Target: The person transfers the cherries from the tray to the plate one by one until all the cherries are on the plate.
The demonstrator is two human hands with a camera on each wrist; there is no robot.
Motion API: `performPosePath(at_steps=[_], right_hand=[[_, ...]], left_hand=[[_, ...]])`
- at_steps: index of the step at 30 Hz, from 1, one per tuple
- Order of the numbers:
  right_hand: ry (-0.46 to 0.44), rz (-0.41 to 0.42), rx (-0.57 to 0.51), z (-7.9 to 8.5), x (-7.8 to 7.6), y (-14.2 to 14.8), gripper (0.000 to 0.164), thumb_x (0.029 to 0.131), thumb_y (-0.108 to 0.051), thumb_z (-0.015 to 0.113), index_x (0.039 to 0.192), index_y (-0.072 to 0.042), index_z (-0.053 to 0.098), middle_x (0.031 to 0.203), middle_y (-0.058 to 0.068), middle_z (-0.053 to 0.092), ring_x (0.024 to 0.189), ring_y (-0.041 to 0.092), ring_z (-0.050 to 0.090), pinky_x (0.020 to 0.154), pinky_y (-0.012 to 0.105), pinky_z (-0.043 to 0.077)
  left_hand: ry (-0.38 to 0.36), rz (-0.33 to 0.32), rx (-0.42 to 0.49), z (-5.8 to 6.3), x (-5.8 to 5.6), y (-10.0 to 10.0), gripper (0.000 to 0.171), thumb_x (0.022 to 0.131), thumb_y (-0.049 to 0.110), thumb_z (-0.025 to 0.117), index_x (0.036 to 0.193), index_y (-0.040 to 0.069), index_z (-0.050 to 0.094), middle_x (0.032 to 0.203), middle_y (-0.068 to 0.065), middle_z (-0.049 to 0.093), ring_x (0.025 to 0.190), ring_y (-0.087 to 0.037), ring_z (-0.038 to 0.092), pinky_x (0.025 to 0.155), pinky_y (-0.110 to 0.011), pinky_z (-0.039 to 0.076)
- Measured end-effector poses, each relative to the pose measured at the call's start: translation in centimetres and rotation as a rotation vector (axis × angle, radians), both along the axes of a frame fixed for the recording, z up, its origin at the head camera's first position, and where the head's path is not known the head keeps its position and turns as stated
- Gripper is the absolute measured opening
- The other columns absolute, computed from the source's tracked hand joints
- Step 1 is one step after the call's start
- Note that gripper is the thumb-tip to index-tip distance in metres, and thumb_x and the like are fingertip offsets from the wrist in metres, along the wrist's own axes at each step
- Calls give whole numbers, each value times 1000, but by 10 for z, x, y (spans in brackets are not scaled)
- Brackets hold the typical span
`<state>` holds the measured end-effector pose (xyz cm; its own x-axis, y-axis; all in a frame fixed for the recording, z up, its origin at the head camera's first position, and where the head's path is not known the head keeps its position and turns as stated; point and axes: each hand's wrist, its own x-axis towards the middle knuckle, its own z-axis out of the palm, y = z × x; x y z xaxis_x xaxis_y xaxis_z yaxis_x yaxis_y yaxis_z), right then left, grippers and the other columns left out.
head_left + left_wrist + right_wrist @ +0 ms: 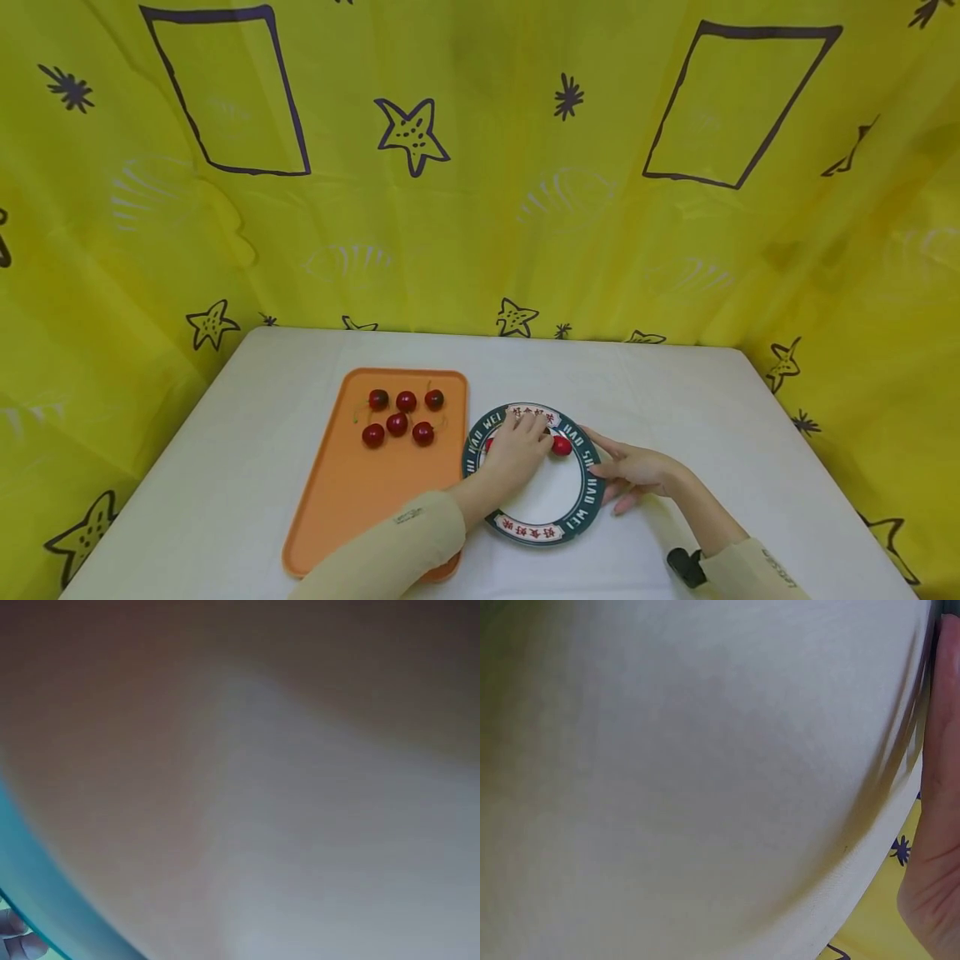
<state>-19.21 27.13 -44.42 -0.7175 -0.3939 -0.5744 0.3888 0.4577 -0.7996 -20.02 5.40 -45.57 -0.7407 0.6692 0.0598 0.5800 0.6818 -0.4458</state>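
Yellow cloth (487, 242) with stars drawn on it hangs behind and beside my white table (660, 392). On the table is my plate (551, 492), white with a dark green rim, just to the right of an orange tray (356, 508). Six dark red cherries (397, 424) sit together on the far part of the tray.

My left hand (516, 454) reaches over the plate, with its fingers bent down. Bits of red fruit (561, 446) show on both sides of it. I can't tell if my fingers pinch one, because the back of my hand hides their tips and my left wrist view is just a blur.

My right hand (633, 471) is at the right edge of the plate. One finger is on the rim and the others are a bit apart. I can't tell if they squeeze it.

I think this step is putting the red fruit down or picking it up on the plate, but I can't say which. The next move seems to need a steady plate and soft fingers, so the round fruit doesn't roll and bump.
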Motion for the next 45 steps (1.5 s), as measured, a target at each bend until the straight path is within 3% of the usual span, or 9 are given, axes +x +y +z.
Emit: performPosePath(at_steps=[9, 20, 31, 34, 39, 45], right_hand=[[7, 6, -1, 0, 1, -1, 73, 93, -20, 52, 147, -19, 4, 86, 14, 61, 72, 24, 66, 56, 29, 52], [13, 7, -4, 1, 1, -1, 72, 93, -19, 51, 147, -18, 4, 85, 14, 61, 72, 24, 66, 56, 29, 52], [1, 1, 6, 2, 2, -2, 73, 92, -20, 53, 147, -19, 4, 87, 14, 61, 71, 23, 66, 56, 29, 52], [-3, -7, 10, 2, 2, -3, 74, 92, -21, 53, 147, -20, 4, 88, 14, 60, 70, 22, 66, 56, 28, 52], [-6, -20, 19, 2, 2, -3, 75, 91, -20, 54, 147, -20, 5, 88, 14, 61, 71, 22, 66, 56, 28, 52], [-10, -24, 28, 2, 2, -3, 75, 91, -20, 55, 147, -20, 5, 87, 14, 60, 69, 20, 65, 56, 27, 52]], left_hand=[[8, -17, -95, -4, 2, 2, 39, 89, 31, 56, 127, 32, 49, 130, 4, 41, 115, -14, 39, 98, -36, 34], [-9, -12, -66, -4, 2, -1, 42, 86, 31, 61, 127, 29, 51, 129, 3, 43, 115, -15, 40, 100, -38, 33], [-64, 21, 16, 2, 3, -5, 38, 88, 29, 57, 125, 29, 52, 128, 2, 44, 114, -14, 41, 99, -36, 34], [-66, 32, 82, 4, 2, -10, 32, 90, 31, 54, 122, 27, 52, 124, 2, 46, 112, -15, 42, 96, -36, 36], [-29, 55, 230, 11, 0, -24, 25, 92, 39, 50, 114, 27, 54, 112, 2, 48, 103, -15, 44, 89, -35, 39], [4, 110, 291, 19, -2, -50, 25, 93, 39, 48, 113, 26, 52, 106, 1, 47, 98, -15, 43, 82, -33, 39]])
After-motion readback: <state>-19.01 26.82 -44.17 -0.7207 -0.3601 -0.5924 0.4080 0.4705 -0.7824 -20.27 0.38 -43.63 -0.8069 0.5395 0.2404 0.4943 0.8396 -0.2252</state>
